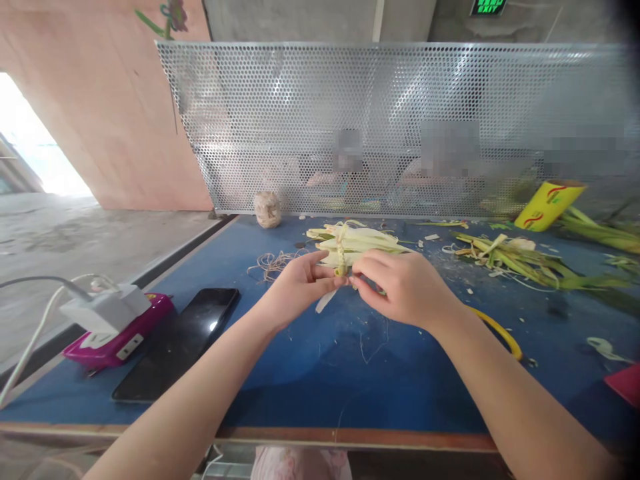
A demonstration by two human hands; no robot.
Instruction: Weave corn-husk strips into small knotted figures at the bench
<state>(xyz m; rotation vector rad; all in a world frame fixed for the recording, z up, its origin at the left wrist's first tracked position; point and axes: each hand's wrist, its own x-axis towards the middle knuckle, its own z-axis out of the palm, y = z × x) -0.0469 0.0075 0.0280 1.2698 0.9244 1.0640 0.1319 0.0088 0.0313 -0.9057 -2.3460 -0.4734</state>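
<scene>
Between my hands a small braided piece of pale yellow husk [341, 257] stands up, with a darker yellowish lump at its lower end. My left hand [303, 280] pinches that lower end from the left, thumb and fingers closed. From the right, my right hand [403, 283] has its thumb and fingertips pressed together at the same end. Just behind lies a pile of pale, flat husk leaves [367, 237] on the blue table, partly covered by my fingers. The exact grip of the right fingertips is small and partly hidden.
Left of me are a black phone [183, 343], a magenta power strip [150, 327] with a white charger [107, 307], and tangled brown twine [273, 265]. Green husks [520, 260], a yellow tube [550, 205] and a yellow cord [500, 330] lie right. A perforated metal screen [300, 87] stands behind.
</scene>
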